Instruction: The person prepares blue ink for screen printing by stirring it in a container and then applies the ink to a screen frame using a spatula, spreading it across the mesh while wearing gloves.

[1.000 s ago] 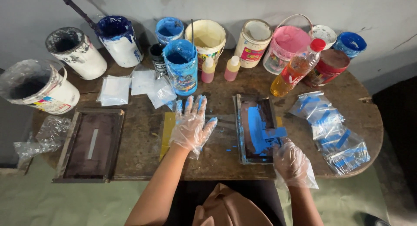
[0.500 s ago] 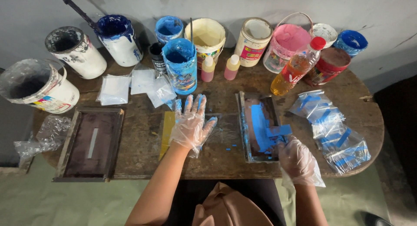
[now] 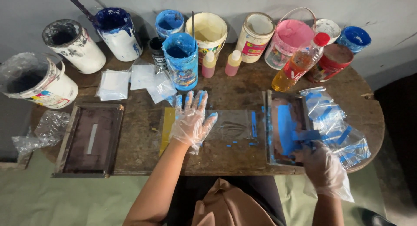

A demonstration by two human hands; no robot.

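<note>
At the far left of the worktop stands a white bucket lined with plastic film, with a crumpled clear bag below it. Beside that lies a dark wooden screen frame, flat, with a pale strip at its centre. Behind it stand a white tub with a black inside and a white tub smeared dark blue, and small clear bags lie loose in front of them.

My left hand, in a thin clear glove, lies flat, palm down, with the fingers spread. It presses on a clear plastic sheet laid over a yellow board. The sheet carries a short blue stripe near its right edge and small blue flecks. Just behind my fingertips stands a blue paint can; two small pink bottles are near it.

To the right lies a second screen frame, coated with blue ink. My right hand, also gloved, rests at the frame's near right corner. Its fingers curl around a blue squeegee that lies on the frame. Just beyond is a pile of clear bags printed with blue stripes. An orange-filled bottle with a red cap leans behind the frame, among pink, cream and blue tubs along the wall.
</note>
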